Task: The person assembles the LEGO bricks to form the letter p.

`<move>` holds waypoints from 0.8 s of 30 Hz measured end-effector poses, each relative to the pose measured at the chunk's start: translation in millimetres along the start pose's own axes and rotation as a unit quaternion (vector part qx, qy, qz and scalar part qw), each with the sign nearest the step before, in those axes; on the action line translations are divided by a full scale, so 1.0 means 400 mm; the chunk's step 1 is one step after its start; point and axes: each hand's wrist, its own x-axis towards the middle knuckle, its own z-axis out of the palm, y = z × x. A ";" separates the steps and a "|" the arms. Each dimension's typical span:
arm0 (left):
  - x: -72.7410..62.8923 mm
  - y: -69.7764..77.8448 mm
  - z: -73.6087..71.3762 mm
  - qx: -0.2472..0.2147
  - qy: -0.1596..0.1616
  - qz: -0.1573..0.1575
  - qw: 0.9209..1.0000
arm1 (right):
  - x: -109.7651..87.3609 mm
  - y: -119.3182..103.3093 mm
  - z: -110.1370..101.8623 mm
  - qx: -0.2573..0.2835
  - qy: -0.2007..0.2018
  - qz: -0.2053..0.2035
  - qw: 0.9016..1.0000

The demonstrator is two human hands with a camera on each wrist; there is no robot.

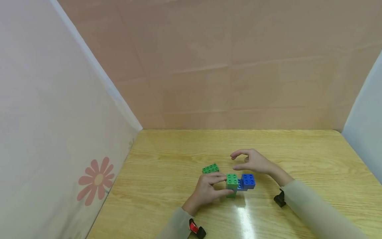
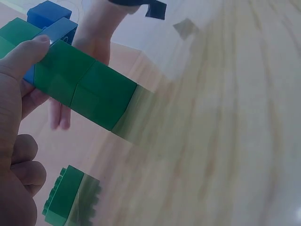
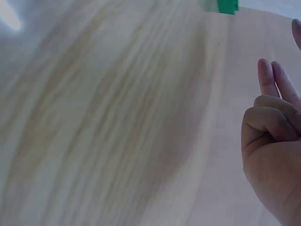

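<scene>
My left hand (image 1: 206,188) grips an upright column of green toy bricks (image 1: 231,179) between thumb and fingers. Joined to the column's right side are blue bricks (image 1: 248,181), the square one highest with its studs up. From the left wrist view, the thumb lies across the green bricks (image 2: 84,82), whose lower end stands on the wood. My right hand (image 1: 253,162) is held just behind and to the right of this build, apart from it, with nothing between its thumb and forefinger. In the right wrist view some fingers of that hand (image 3: 275,127) are bent.
A loose green brick (image 1: 210,168) lies studs up on the wooden table (image 1: 167,149), behind the left hand. Pale panels stand at left and right, and a pinkish-brown sheet (image 1: 238,83) rises along the back edge.
</scene>
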 end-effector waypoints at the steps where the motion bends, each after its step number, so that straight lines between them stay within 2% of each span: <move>1: 0.000 0.000 0.000 0.001 0.000 0.000 1.000 | 0.010 0.003 0.005 0.001 -0.007 -0.001 1.000; 11: 0.001 0.005 -0.001 0.007 0.007 0.008 1.000 | 0.090 0.017 0.067 0.064 -0.063 -0.006 0.996; 19: -0.005 0.004 -0.001 -0.005 0.009 -0.006 1.000 | 0.125 0.003 0.106 0.041 -0.085 0.026 0.995; 24: -0.009 -0.001 0.002 -0.012 0.011 -0.007 1.000 | 0.140 -0.001 0.125 0.020 -0.089 0.032 0.995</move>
